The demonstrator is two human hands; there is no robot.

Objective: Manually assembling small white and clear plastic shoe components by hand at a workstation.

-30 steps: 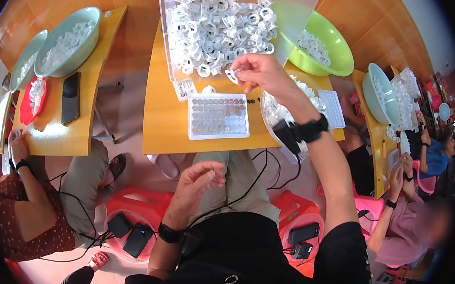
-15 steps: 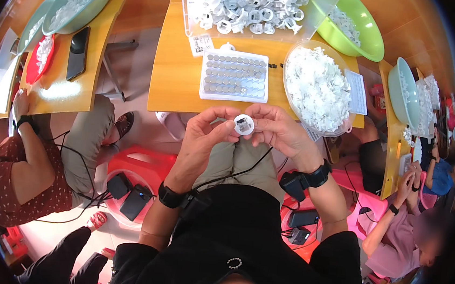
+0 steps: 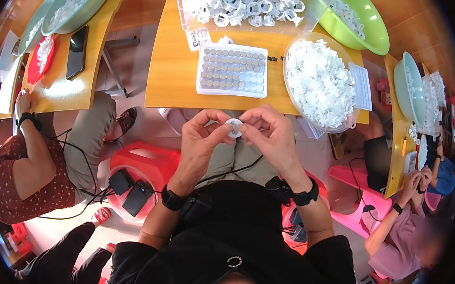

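A small round white plastic piece (image 3: 234,122) is held over my lap, just off the table's near edge. Fingertips of my left hand (image 3: 205,134) pinch its left side. Thumb and fingers of my right hand (image 3: 269,137) grip its right side, the thumb lying on its face. What its covered part looks like is hidden. Beyond my hands, a white tray (image 3: 230,93) holds rows of silver button cells, with some pockets at its right side lacking one. To its right stands an oval clear basin (image 3: 328,129) heaped with small white pieces.
A clear bin (image 3: 272,29) of white ring-shaped parts stands at the table's far side, beside a lime green basin (image 3: 376,40). Co-workers sit left and right. A red stool (image 3: 147,159) and a pink stool (image 3: 349,180) flank me; cables hang near my wrists.
The round piece has moved slightly left and tilted, so its dark inner part no longer shows. My right hand has shifted left with it, thumb now over the face.
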